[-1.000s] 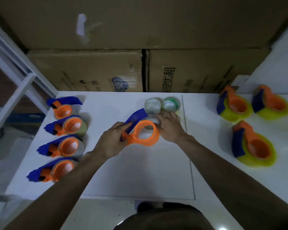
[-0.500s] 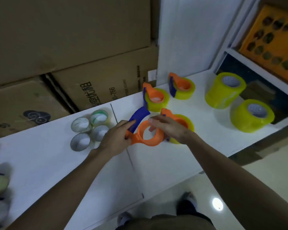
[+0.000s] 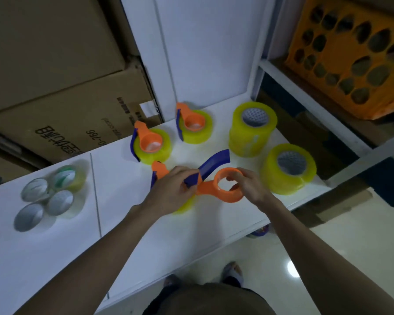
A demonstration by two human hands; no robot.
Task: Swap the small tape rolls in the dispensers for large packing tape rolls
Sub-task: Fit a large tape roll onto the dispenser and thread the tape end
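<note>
An empty orange-and-blue tape dispenser (image 3: 225, 183) is held above the white table (image 3: 146, 235) between both hands. My left hand (image 3: 171, 192) grips its blue handle end. My right hand (image 3: 248, 187) holds the orange ring, fingers curled over its rim. Two bare large yellow packing tape rolls (image 3: 251, 128) (image 3: 288, 169) stand just right of the hands. Two dispensers fitted with large yellow rolls (image 3: 151, 144) (image 3: 195, 126) lie behind. A third fitted dispenser (image 3: 158, 173) is mostly hidden under my left hand. Several small tape rolls (image 3: 48, 196) sit at the left.
Cardboard boxes (image 3: 62, 92) are stacked behind the table, beside a white panel (image 3: 203, 53). A white shelf frame (image 3: 305, 98) with an orange perforated crate (image 3: 350, 53) stands at the right. The table's front edge runs close to my feet on the tiled floor (image 3: 305, 258).
Both hands carried the empty dispenser rightward, away from the small rolls and toward the large yellow rolls. The view swung right; the left-hand dispensers left the frame.
</note>
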